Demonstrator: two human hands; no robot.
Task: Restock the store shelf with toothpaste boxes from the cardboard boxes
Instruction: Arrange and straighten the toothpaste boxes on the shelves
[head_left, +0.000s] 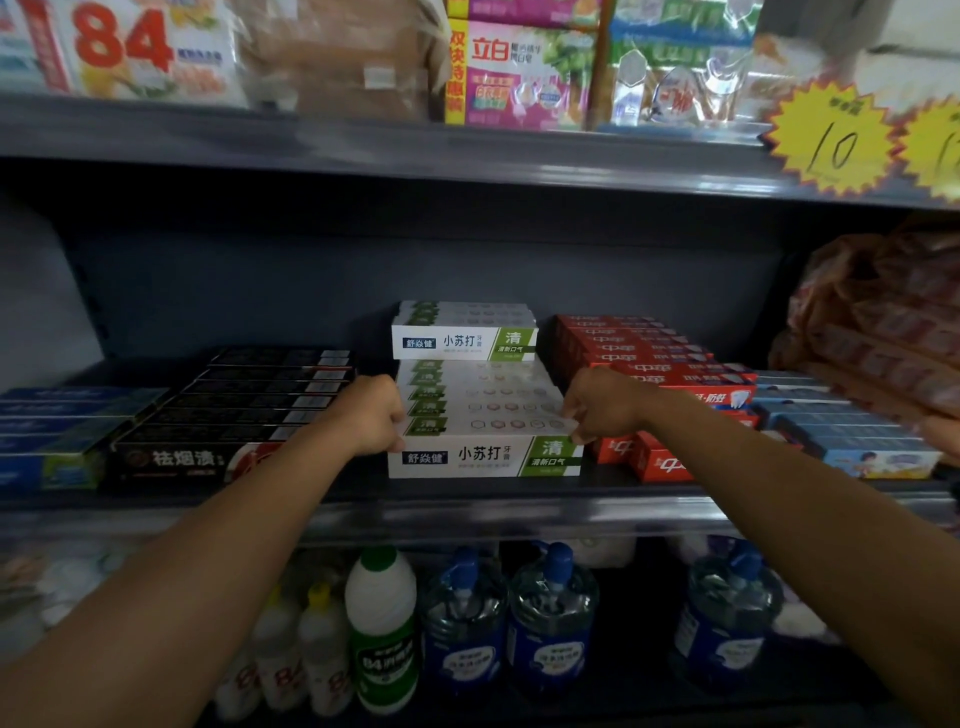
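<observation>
Squaring the green-and-white toothpaste boxes (485, 415) on the shelf (467, 501).
My left grip (376, 415) and right grip (597, 405) are curling onto the row's ends; I'm aiming for even pressure, fronts flush.

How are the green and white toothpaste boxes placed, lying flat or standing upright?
Lying flat: the green and white toothpaste boxes rest lengthwise in rows, a second layer stacked behind.

- White-and-green toothpaste boxes (483, 415): smooth printed cardboard, slight sheen.
- Shelf (467, 506): dark grey painted metal; its front edge strip glossy.
- Water jugs (550, 618): clear blue plastic, shiny.
- Price tags (831, 137): matt yellow paper.
- Black toothpaste boxes (234, 415): glossy cardboard.
</observation>
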